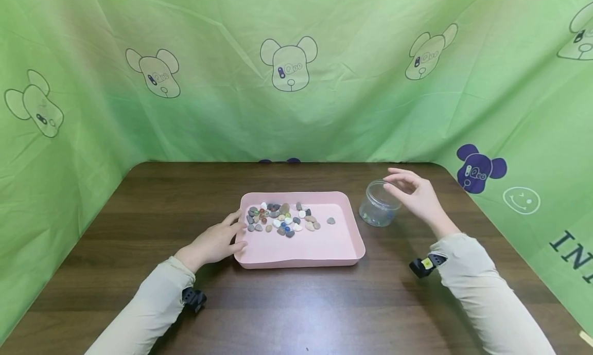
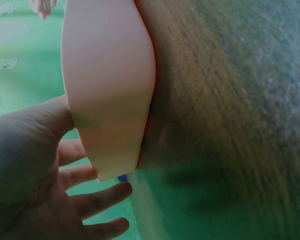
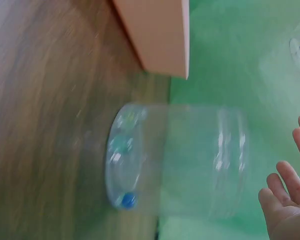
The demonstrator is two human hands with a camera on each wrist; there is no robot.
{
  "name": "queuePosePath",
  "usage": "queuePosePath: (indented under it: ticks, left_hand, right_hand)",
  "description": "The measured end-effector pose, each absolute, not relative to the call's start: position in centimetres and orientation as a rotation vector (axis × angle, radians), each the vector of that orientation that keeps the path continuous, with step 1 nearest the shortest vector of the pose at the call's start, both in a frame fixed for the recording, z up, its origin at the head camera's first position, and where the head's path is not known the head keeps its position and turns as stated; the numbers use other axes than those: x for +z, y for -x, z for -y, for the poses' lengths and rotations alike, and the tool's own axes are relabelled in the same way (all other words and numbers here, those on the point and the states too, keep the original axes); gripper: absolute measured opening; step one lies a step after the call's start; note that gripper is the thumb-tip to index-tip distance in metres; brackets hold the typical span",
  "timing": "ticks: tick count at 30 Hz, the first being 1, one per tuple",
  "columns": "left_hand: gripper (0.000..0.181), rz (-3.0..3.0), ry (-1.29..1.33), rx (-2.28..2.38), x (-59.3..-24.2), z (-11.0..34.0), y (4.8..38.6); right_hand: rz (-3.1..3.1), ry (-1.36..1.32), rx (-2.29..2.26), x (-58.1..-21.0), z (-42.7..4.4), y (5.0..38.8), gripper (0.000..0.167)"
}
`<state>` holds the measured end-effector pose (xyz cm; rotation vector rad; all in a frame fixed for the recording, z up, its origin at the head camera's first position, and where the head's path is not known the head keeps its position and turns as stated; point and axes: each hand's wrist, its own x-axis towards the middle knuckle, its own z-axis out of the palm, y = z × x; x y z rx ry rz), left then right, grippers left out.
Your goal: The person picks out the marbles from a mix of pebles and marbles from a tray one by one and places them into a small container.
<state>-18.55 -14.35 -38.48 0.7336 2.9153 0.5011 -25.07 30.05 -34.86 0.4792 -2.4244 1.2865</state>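
Observation:
My left hand (image 1: 214,244) rests at the left end of a pink tray (image 1: 296,252), its thumb and some fingers over the rim. In the left wrist view its fingers (image 2: 102,200) are spread beside the tray wall. Pebbles and glass marbles (image 1: 282,221) lie scattered in the tray, mostly left of its middle. My right hand (image 1: 417,195) hovers at the mouth of a clear jar (image 1: 377,206), fingers loosely bent and nothing visible between them. Several glass marbles lie at the jar's bottom, among them a blue marble (image 3: 128,200).
The jar stands just right of the tray on a dark brown wooden table (image 1: 296,308). A lone grey pebble (image 1: 331,220) sits apart toward the tray's right. Green printed cloth (image 1: 222,123) hangs behind and along both sides.

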Motion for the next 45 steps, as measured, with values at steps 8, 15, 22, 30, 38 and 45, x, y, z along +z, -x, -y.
queuePosePath:
  ticks: [8, 15, 22, 30, 38, 45]
  left_hand:
    - [0.044, -2.920, -0.750, 0.512, -38.5, 14.3, 18.5]
    - [0.044, -2.915, -0.736, 0.513, -38.5, 14.3, 18.5]
    - [0.047, -2.918, -0.737, 0.502, -38.5, 14.3, 18.6]
    - [0.050, -2.955, -0.767, 0.468, -38.6, 14.4, 18.6]
    - [0.052, -2.965, -0.746, 0.405, -38.4, 14.2, 18.7]
    - [0.055, -2.981, -0.704, 0.357, -38.3, 14.0, 18.6]
  right_hand:
    - [2.491, -0.578, 1.320, -34.0, -27.1, 25.2, 0.027]
    - [2.538, -0.625, 1.398, -33.7, -24.6, 25.6, 0.030]
    - [2.547, -0.715, 1.531, -33.5, -22.2, 25.9, 0.030]
    - [2.643, -0.773, 1.556, -33.2, -20.0, 26.3, 0.028]
    - [2.655, -0.914, 1.478, -33.4, -18.3, 26.9, 0.024]
    - [2.676, -0.999, 1.523, -33.9, -17.3, 27.8, 0.024]
